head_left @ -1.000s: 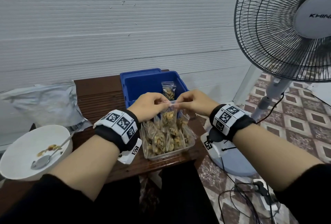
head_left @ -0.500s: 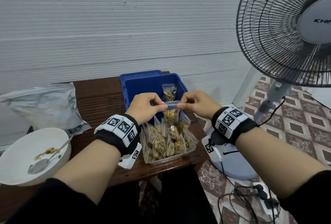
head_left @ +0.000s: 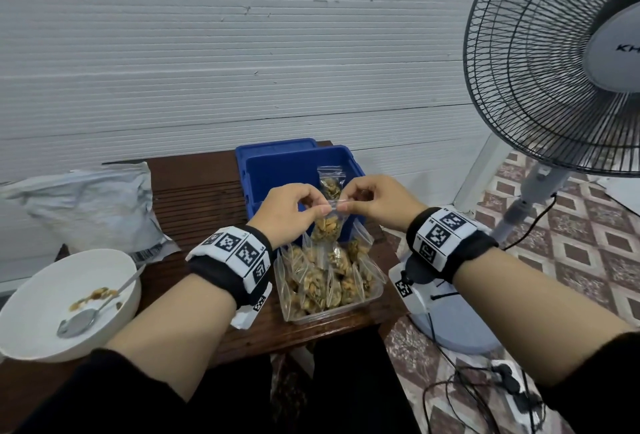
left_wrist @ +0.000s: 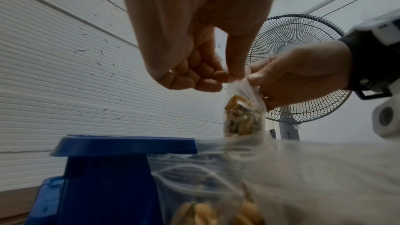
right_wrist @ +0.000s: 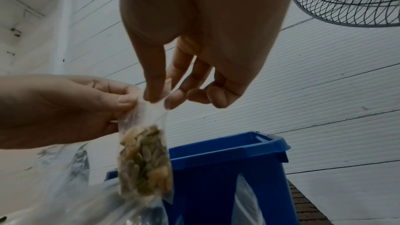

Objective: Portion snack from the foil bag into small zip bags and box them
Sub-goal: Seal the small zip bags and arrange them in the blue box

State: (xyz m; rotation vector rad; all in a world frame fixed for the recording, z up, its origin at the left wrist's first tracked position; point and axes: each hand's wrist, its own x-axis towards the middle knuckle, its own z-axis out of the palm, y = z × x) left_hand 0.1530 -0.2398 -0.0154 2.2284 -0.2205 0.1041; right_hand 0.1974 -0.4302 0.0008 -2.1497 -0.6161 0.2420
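A small clear zip bag (head_left: 327, 225) (left_wrist: 240, 117) (right_wrist: 145, 156) with yellow-brown snack hangs in the air over the front rim of the blue box (head_left: 294, 177). My left hand (head_left: 289, 206) pinches the left end of its top strip and my right hand (head_left: 372, 199) pinches the right end, thumb and forefinger on the strip. Another filled zip bag (head_left: 330, 184) stands inside the box. Below my hands, a clear tray (head_left: 367, 298) holds several filled zip bags. The silver foil bag (head_left: 86, 205) lies at the left.
A white bowl (head_left: 31, 295) with a spoon (head_left: 79, 321) and a few snack bits sits at the table's front left. A standing fan (head_left: 561, 62) rises close on the right, its base and cables on the tiled floor. A white wall runs behind the table.
Both hands have risen slightly with the small bag, which now hangs free above the tray. The fingertips have drawn closer together along the top strip.
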